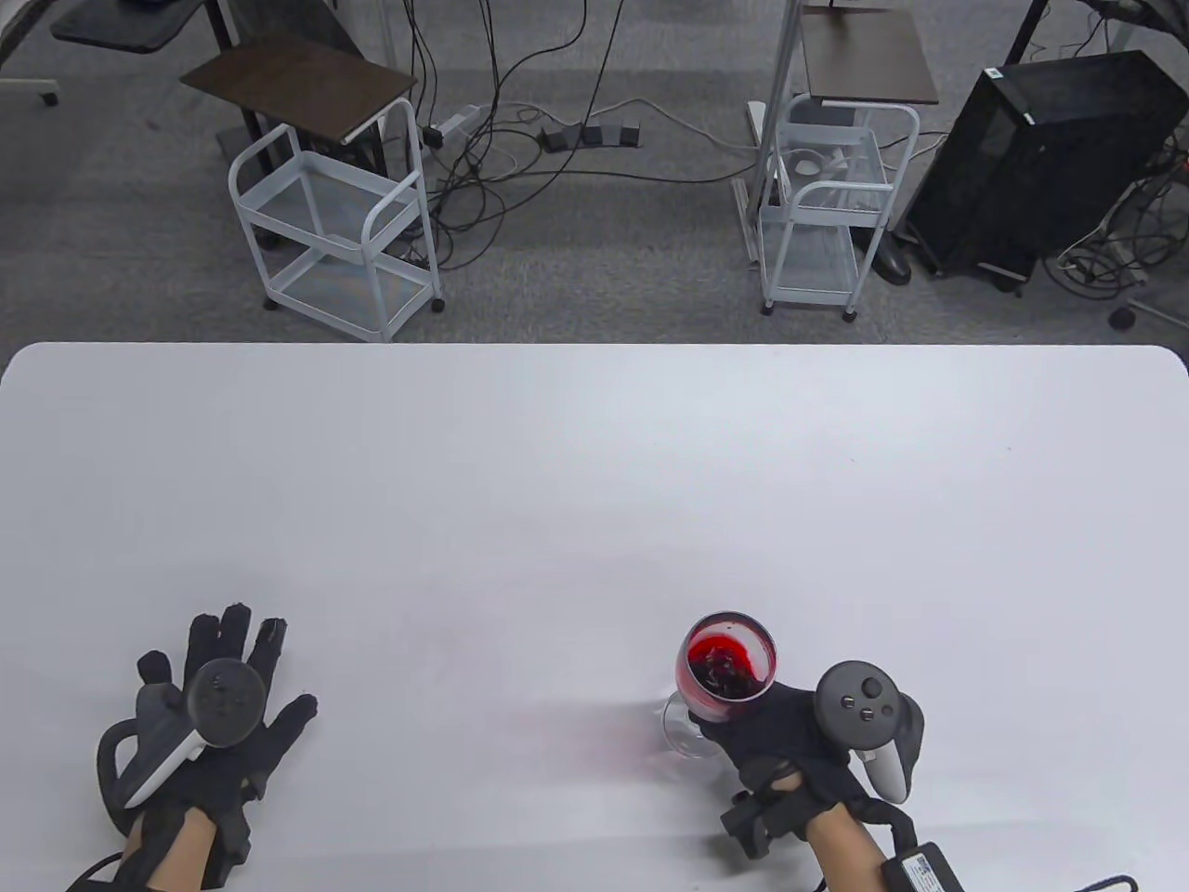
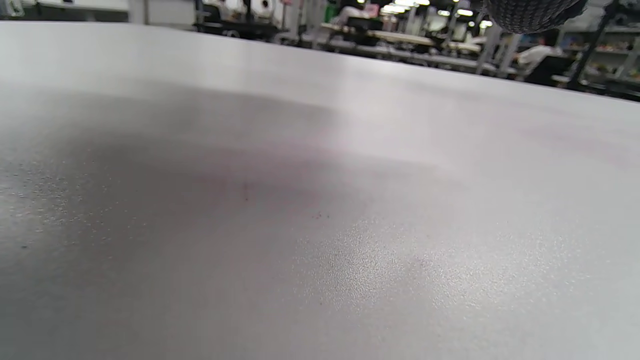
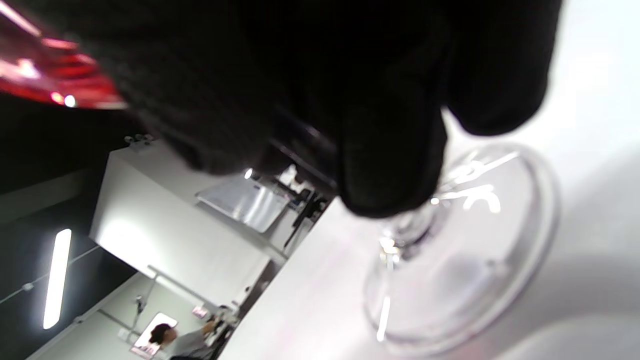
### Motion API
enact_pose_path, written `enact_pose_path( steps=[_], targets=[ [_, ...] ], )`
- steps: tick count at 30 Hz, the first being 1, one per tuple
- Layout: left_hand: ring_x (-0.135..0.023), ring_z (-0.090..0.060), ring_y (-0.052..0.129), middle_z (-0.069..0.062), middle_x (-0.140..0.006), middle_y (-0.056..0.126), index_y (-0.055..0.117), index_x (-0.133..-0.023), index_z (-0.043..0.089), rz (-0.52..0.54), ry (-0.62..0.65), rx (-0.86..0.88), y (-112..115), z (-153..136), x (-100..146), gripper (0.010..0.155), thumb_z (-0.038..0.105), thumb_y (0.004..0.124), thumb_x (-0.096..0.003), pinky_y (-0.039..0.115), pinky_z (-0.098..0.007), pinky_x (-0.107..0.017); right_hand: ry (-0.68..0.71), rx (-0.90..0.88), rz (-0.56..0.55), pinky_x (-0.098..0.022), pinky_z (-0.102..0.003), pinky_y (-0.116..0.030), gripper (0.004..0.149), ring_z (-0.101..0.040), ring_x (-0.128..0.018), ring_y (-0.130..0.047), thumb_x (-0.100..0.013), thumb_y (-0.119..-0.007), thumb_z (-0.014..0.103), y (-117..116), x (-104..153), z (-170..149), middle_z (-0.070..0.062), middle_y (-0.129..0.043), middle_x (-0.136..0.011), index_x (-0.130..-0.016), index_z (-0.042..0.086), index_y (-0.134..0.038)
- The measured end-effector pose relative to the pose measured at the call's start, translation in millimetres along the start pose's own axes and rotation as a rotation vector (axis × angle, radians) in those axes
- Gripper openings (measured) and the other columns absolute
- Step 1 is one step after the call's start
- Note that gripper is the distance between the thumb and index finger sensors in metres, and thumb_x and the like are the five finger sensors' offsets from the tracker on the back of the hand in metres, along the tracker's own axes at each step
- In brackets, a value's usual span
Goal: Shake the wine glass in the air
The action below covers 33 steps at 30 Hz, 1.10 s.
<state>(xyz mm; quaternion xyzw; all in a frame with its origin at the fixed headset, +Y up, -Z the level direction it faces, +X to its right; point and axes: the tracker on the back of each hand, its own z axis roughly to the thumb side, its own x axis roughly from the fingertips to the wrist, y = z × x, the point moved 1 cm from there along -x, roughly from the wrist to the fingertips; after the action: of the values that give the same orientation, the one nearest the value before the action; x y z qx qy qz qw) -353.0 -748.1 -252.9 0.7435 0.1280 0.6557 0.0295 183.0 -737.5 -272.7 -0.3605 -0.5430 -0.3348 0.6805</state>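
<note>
A wine glass [image 1: 726, 664] with red wine in its bowl is at the front right of the white table [image 1: 594, 483]. It is tilted and the wine is swirled up the wall. My right hand [image 1: 790, 734] grips its stem, just under the bowl. In the right wrist view my gloved fingers [image 3: 390, 150] wrap the stem above the clear round foot [image 3: 465, 250], which looks lifted off the table. My left hand [image 1: 223, 706] rests flat on the table at the front left, fingers spread, holding nothing. In the left wrist view only one fingertip [image 2: 530, 12] shows at the top edge.
Past the table's far edge stand two white wire carts [image 1: 339, 218] [image 1: 831, 200], a black computer case [image 1: 1040, 153] and loose cables on the grey floor. A faint reddish shadow of the glass lies on the table left of it.
</note>
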Motion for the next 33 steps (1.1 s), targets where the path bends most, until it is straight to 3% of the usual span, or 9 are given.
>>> enact_pose_path(
  steps=[3, 7, 10, 14, 17, 21, 25, 28, 33],
  targets=[
    [-0.119, -0.023, 0.0, 0.01, -0.122, 0.0, 0.021, -0.113, 0.044, 0.0, -0.001, -0.002, 0.2, 0.4, -0.1, 0.085, 0.073, 0.065, -0.0469, -0.006, -0.058, -0.071, -0.006, 0.042, -0.069, -0.048, -0.051, -0.083, 0.042, -0.024, -0.044, -0.109, -0.035, -0.096, 0.037, 6.3, -0.9, 0.3, -0.004, -0.104, -0.074, -0.074, 0.022, -0.093],
    [-0.119, -0.024, -0.001, 0.01, -0.122, 0.0, 0.021, -0.114, 0.044, 0.0, 0.004, 0.017, 0.5, 0.5, 0.3, 0.085, 0.073, 0.065, -0.047, -0.005, -0.058, -0.071, 0.014, 0.035, 0.028, -0.048, -0.05, -0.083, 0.042, -0.024, -0.043, -0.109, -0.035, -0.096, 0.037, -2.8, -0.3, 1.1, -0.004, -0.105, -0.073, -0.074, 0.022, -0.094],
    [-0.118, -0.024, 0.0, 0.009, -0.122, 0.0, 0.021, -0.114, 0.044, -0.003, 0.001, -0.024, 2.3, 3.8, 0.0, 0.085, 0.073, 0.065, -0.0468, -0.005, -0.058, -0.071, 0.0, 0.051, -0.055, -0.048, -0.051, -0.083, 0.042, -0.025, -0.044, -0.109, -0.035, -0.096, 0.037, 3.5, -0.7, 2.0, -0.004, -0.104, -0.074, -0.074, 0.022, -0.094],
    [-0.119, -0.024, 0.0, 0.009, -0.122, 0.0, 0.021, -0.114, 0.044, -0.002, 0.005, -0.017, 2.4, 4.3, -0.4, 0.085, 0.073, 0.065, -0.047, -0.004, -0.058, -0.072, 0.015, 0.02, 0.013, -0.048, -0.05, -0.083, 0.042, -0.024, -0.042, -0.109, -0.035, -0.096, 0.038, -1.0, 0.5, 0.7, -0.004, -0.105, -0.073, -0.074, 0.022, -0.094],
    [-0.119, -0.024, 0.0, 0.009, -0.122, 0.0, 0.021, -0.114, 0.044, -0.005, 0.001, -0.004, 2.6, 2.8, -0.1, 0.085, 0.073, 0.065, -0.0469, -0.004, -0.058, -0.071, 0.011, 0.025, -0.054, -0.048, -0.051, -0.083, 0.042, -0.025, -0.043, -0.109, -0.035, -0.096, 0.037, 5.4, 0.8, 1.7, -0.004, -0.105, -0.074, -0.074, 0.022, -0.094],
    [-0.119, -0.025, 0.001, 0.009, -0.122, 0.0, 0.021, -0.114, 0.044, -0.014, 0.003, 0.003, 3.1, 3.2, -0.6, 0.085, 0.073, 0.065, -0.0469, -0.004, -0.058, -0.072, 0.021, 0.036, 0.018, -0.048, -0.051, -0.083, 0.042, -0.024, -0.043, -0.109, -0.035, -0.096, 0.037, -1.5, 0.8, 2.3, -0.004, -0.105, -0.073, -0.074, 0.022, -0.094],
    [-0.118, -0.025, 0.001, 0.009, -0.122, 0.0, 0.021, -0.114, 0.044, -0.013, 0.001, -0.005, 3.0, 3.5, -0.6, 0.085, 0.073, 0.065, -0.047, -0.004, -0.058, -0.072, 0.004, 0.046, -0.042, -0.048, -0.051, -0.083, 0.042, -0.025, -0.042, -0.109, -0.035, -0.096, 0.037, 5.1, 0.5, 0.9, -0.005, -0.105, -0.073, -0.074, 0.021, -0.094],
    [-0.118, -0.025, 0.001, 0.009, -0.122, 0.0, 0.02, -0.114, 0.044, -0.017, 0.002, -0.006, 3.4, 3.4, -1.6, 0.085, 0.073, 0.064, -0.047, -0.003, -0.058, -0.072, 0.026, 0.044, 0.03, -0.048, -0.051, -0.083, 0.042, -0.025, -0.042, -0.109, -0.035, -0.096, 0.037, -1.9, 0.5, 2.2, -0.004, -0.105, -0.073, -0.074, 0.021, -0.094],
    [-0.119, -0.025, 0.002, 0.008, -0.122, 0.0, 0.021, -0.114, 0.044, -0.013, 0.009, 0.007, 1.8, 3.3, 0.2, 0.085, 0.073, 0.065, -0.047, -0.002, -0.058, -0.073, 0.036, 0.048, -0.037, -0.048, -0.051, -0.083, 0.042, -0.025, -0.041, -0.109, -0.035, -0.096, 0.037, 3.4, 2.8, 3.7, -0.005, -0.106, -0.072, -0.073, 0.021, -0.094]
  ],
)
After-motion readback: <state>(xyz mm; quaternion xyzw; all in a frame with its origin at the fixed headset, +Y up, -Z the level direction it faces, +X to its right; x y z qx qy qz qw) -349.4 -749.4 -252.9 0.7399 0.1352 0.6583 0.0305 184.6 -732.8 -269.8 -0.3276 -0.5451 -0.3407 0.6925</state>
